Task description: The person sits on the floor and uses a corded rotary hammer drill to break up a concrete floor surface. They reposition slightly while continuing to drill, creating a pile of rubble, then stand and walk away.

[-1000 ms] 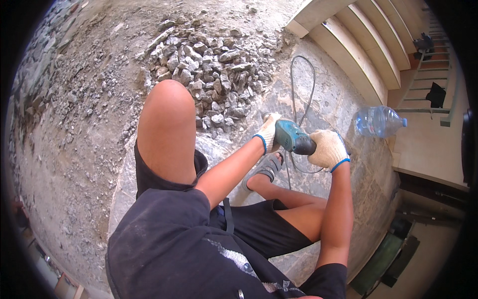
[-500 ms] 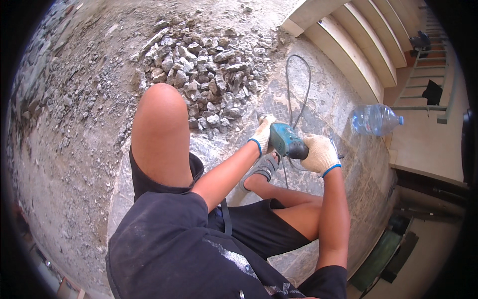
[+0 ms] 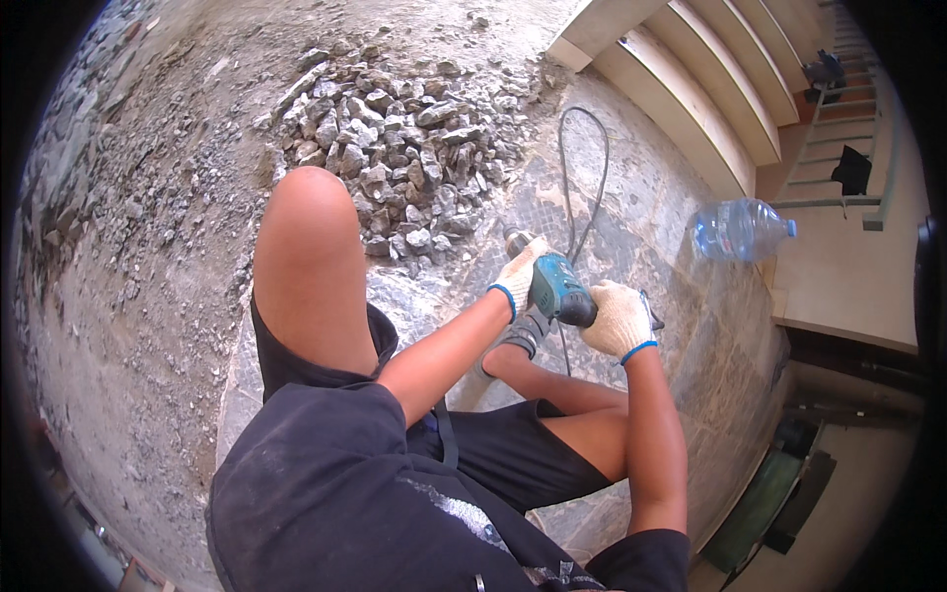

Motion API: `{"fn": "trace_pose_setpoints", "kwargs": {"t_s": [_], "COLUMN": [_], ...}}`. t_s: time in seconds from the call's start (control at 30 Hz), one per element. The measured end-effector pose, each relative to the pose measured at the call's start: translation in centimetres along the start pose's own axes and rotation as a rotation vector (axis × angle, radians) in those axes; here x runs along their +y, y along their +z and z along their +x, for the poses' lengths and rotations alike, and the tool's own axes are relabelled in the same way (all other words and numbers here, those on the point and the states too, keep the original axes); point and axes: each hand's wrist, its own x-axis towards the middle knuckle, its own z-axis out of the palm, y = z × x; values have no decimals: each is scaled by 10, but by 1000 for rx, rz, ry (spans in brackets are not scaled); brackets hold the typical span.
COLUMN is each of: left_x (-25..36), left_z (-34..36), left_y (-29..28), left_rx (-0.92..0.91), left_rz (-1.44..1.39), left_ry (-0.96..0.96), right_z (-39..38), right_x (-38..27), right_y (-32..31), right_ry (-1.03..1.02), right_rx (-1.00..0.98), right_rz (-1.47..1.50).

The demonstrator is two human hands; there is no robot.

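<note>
— What are the fingers doing?

— Both hands wear pale knit gloves with blue cuffs. The left hand (image 3: 518, 273) has its fingers curled tight around the front of a teal power drill (image 3: 559, 288), near the dark nose end. The right hand (image 3: 618, 318) is closed around the rear of the drill, fingers wrapped under it, no gap showing between them.

— And where does the drill sit?

— Between the two gloves, above the stone slab (image 3: 681, 296), close to the slab's far edge where the rubble pile (image 3: 395, 158) begins. Its nose (image 3: 515, 240) tilts down and away toward the slab; whether the tip touches the stone I cannot tell. A dark cable (image 3: 582, 168) loops from it across the slab toward the far edge.

— How are the arms held?

— The left forearm runs up from the lower middle, slanting rightward to the drill, wrist straight. The right forearm rises almost vertically from the lower right, wrist bent inward over the drill's back. The person sits on the slab, the left knee (image 3: 306, 227) raised beside the left arm, a grey shoe (image 3: 528, 331) just under the drill.

— Anything else nearby?

— A clear plastic bottle (image 3: 740, 229) lies on its side at the slab's right edge, well apart from the hands, beside pale wooden steps (image 3: 681, 89).
</note>
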Motion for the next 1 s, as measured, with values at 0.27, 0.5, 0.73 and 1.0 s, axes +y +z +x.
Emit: {"fn": "trace_pose_setpoints", "kwargs": {"t_s": [0.27, 0.5, 0.73, 1.0], "left_x": [6, 6, -4, -16], "left_z": [-4, -9, 0, 24], "left_y": [4, 2, -1, -25], "left_rx": [47, 12, 38, 39], "left_rz": [-7, 5, -46, -53], "left_ry": [-25, -26, -5, -15], "right_z": [0, -2, -5, -8], "right_x": [1, -5, 3, 2], "right_y": [7, 12, 14, 33], "right_ry": [13, 33, 28, 3], "right_rx": [12, 5, 51, 89], "right_rz": [26, 8, 52, 92]}}
